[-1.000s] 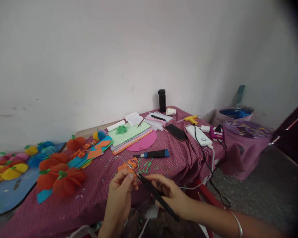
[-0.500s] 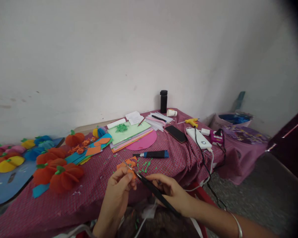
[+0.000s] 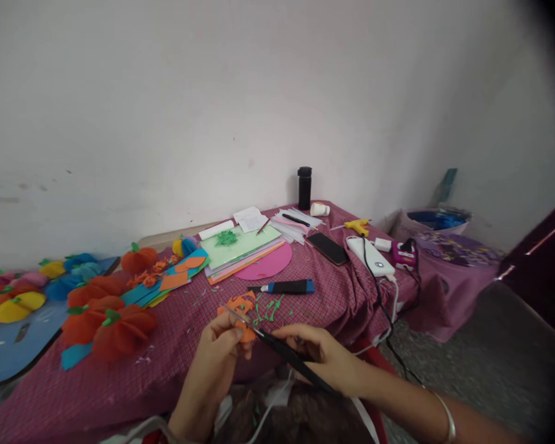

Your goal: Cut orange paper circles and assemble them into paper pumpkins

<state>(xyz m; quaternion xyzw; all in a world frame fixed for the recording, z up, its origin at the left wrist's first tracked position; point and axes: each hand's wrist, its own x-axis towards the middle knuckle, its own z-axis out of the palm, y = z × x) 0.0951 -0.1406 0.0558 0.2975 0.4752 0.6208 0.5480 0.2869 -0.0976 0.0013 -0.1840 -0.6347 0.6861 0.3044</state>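
Observation:
My left hand pinches a small piece of orange paper between thumb and fingers, just above the table's front edge. My right hand grips black-handled scissors, seen nearly edge-on. Their thin metal blades point up and left and lie across the orange piece at my left fingertips. Whether the blades are apart cannot be made out. Orange paper scraps lie on the cloth just behind my left hand, with thin green paper trimmings beside them.
A black-and-blue cutter lies behind the scraps. Paper pumpkins crowd the left; stacked coloured sheets sit mid-table. Rightward are a phone, a white power bank with cables, and a yellow glue gun. A black bottle stands behind.
The scissors' blades and the orange piece have shifted slightly at my left fingertips. Both hands have moved only a little; the things on the table stay put.

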